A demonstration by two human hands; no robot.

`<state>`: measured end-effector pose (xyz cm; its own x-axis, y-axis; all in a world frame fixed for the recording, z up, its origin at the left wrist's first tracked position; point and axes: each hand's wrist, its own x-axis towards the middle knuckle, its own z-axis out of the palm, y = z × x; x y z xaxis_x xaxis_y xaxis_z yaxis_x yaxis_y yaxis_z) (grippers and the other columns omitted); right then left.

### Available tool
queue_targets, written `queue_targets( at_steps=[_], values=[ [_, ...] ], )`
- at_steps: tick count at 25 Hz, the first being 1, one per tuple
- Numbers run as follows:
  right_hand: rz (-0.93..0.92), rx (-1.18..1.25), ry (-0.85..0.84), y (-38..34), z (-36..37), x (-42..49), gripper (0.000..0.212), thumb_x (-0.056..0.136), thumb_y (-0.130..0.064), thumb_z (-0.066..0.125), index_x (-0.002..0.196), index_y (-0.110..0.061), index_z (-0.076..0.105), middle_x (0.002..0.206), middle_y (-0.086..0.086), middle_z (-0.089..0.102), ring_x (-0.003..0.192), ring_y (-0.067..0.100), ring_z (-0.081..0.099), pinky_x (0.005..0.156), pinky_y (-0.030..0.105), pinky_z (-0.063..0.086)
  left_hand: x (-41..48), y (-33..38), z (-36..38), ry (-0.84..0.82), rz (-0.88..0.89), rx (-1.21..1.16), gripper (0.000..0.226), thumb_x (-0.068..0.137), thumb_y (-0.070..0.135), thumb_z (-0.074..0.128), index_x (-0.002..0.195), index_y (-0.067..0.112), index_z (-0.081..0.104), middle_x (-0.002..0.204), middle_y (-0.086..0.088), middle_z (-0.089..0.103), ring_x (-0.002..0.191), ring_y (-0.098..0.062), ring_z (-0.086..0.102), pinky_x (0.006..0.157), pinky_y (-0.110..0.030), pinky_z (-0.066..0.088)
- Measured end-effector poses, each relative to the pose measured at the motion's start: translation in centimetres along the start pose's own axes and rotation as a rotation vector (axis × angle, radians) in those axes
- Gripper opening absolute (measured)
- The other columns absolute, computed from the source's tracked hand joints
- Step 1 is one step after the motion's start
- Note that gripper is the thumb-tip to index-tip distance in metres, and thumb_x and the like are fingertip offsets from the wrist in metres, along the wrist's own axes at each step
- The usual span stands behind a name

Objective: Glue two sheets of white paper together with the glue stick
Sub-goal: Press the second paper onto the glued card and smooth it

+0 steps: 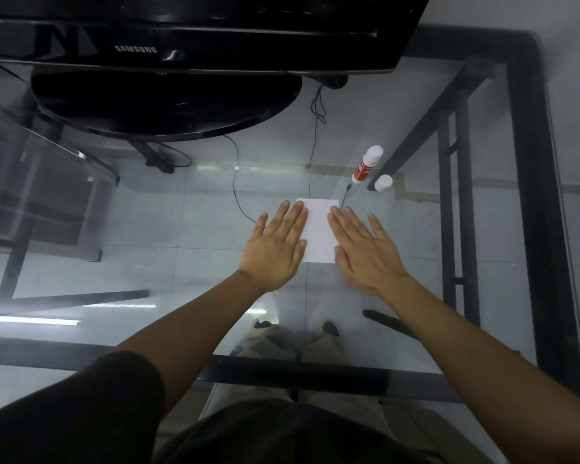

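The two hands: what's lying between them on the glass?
In the head view, white paper lies flat on the glass table between the left hand and right hand; both palms overlap its side edges.

Two hands lie flat on the glass counter (pixel 416 229): the left hand (pixel 275 246) and the right hand (pixel 365 249), each with fingers spread and nothing in its grip. Between them shows one rectangle of white paper (pixel 318 229); whether it is a single sheet or two stacked cannot be told. On the far right stands one glue stick (pixel 365 165), red-and-white, and just right of it one loose white cap (pixel 383 183). At the far left there is one black monitor (pixel 181 28) on one round base (pixel 164 105). Two shoes (pixel 330 328) show through the glass near the person.
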<state>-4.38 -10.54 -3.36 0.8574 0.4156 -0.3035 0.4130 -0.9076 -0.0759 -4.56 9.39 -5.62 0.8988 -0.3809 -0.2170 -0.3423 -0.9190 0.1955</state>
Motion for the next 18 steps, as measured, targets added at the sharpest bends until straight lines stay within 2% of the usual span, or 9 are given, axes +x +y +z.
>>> queue_targets(
  at_steps=[4, 8, 12, 16, 18],
  values=[
    [-0.118, -0.021, -0.022, -0.4, 0.3, -0.5, 0.057, 0.092, -0.038, 0.008, 0.142, -0.018, -0.012, 0.156, 0.001, -0.002, 0.138, 0.011, -0.014, 0.11, 0.036, -0.016, 0.0, 0.0, 0.1, 0.0, 0.002, 0.004, 0.058, 0.095, 0.042, 0.004, 0.146, 0.016, -0.005, 0.158, -0.002, -0.002, 0.14, -0.014, -0.014, 0.114, -0.04, -0.003],
    [-0.009, -0.004, 0.02, 1.5, -0.5, 1.1, 0.058, 0.094, -0.038, 0.007, 0.145, -0.016, -0.008, 0.156, 0.001, -0.004, 0.14, 0.013, -0.012, 0.11, 0.035, -0.016, -0.1, 0.2, 0.2, -0.006, 0.002, -0.011, 0.057, 0.096, 0.041, 0.007, 0.146, 0.016, -0.005, 0.158, -0.001, -0.002, 0.139, -0.013, -0.015, 0.115, -0.041, -0.003],
    [-0.215, -0.059, -0.044, 2.0, -0.2, 1.3, 0.055, 0.095, -0.038, 0.008, 0.143, -0.021, -0.014, 0.154, -0.003, -0.01, 0.137, 0.01, -0.017, 0.108, 0.033, -0.02, 0.0, 0.2, 0.2, -0.01, -0.001, -0.007, 0.058, 0.096, 0.041, 0.005, 0.146, 0.016, -0.006, 0.157, -0.002, -0.003, 0.14, -0.014, -0.014, 0.115, -0.041, -0.003],
    [-0.073, -0.038, -0.011, 2.5, -0.7, 2.6, 0.055, 0.096, -0.037, 0.01, 0.146, -0.019, -0.007, 0.157, 0.0, -0.001, 0.142, 0.014, -0.008, 0.11, 0.036, -0.016, 0.0, 0.3, 0.1, -0.011, 0.001, -0.011, 0.058, 0.095, 0.042, 0.005, 0.146, 0.015, -0.005, 0.158, -0.002, -0.002, 0.144, -0.017, -0.008, 0.115, -0.041, -0.002],
    [-0.157, -0.014, -0.013, 1.9, -0.4, 1.8, 0.057, 0.095, -0.039, 0.01, 0.145, -0.019, -0.01, 0.155, -0.001, -0.007, 0.14, 0.012, -0.013, 0.11, 0.035, -0.016, -0.1, 0.3, 0.2, -0.006, 0.003, -0.006, 0.058, 0.095, 0.042, 0.005, 0.146, 0.016, -0.005, 0.156, -0.001, -0.006, 0.142, -0.016, -0.011, 0.116, -0.042, -0.001]
  ],
)
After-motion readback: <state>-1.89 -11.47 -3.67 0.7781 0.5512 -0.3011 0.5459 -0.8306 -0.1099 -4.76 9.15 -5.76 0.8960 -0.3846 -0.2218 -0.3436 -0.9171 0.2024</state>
